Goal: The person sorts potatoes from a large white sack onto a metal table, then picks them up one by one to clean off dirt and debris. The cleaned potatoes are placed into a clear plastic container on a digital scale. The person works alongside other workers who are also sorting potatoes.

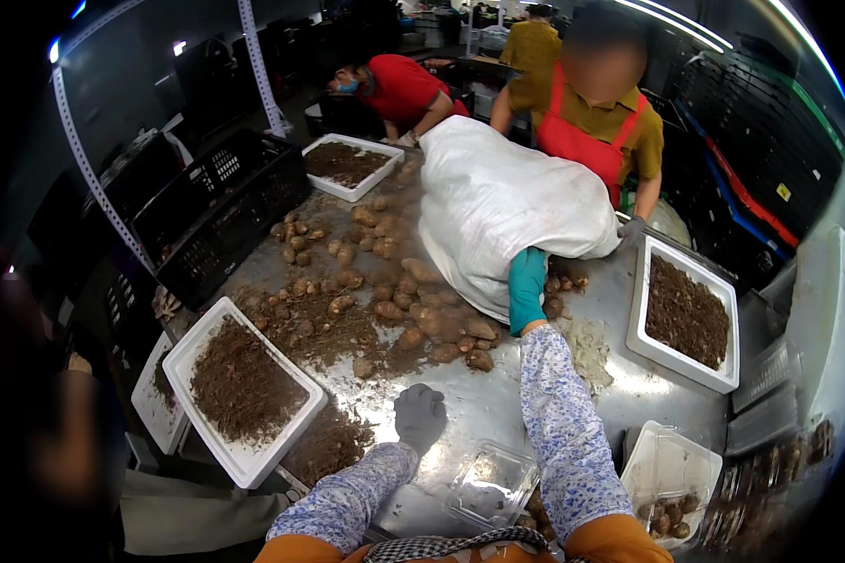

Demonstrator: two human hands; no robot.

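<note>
A big white woven sack (507, 188) lies tipped over the metal table, its open end toward me. Brown taro corms (413, 300) are heaped beside and below it, with loose soil among them. My right hand (528, 286), in a teal glove, grips the sack's edge at its near right side; its fingertips are partly hidden by the cloth. My left hand (421, 415), in a grey glove, rests on the bare metal near me with its fingers curled, apart from the corms, and nothing shows in it. A clear plastic clamshell box (491, 483) lies between my forearms.
White trays of brown soil stand at left (296, 375), far left (383, 174) and right (640, 319). A white tub (662, 450) with corms sits near right. Black crates (230, 230) line the left edge. A co-worker in a red apron (582, 131) stands behind the sack; another bends beyond.
</note>
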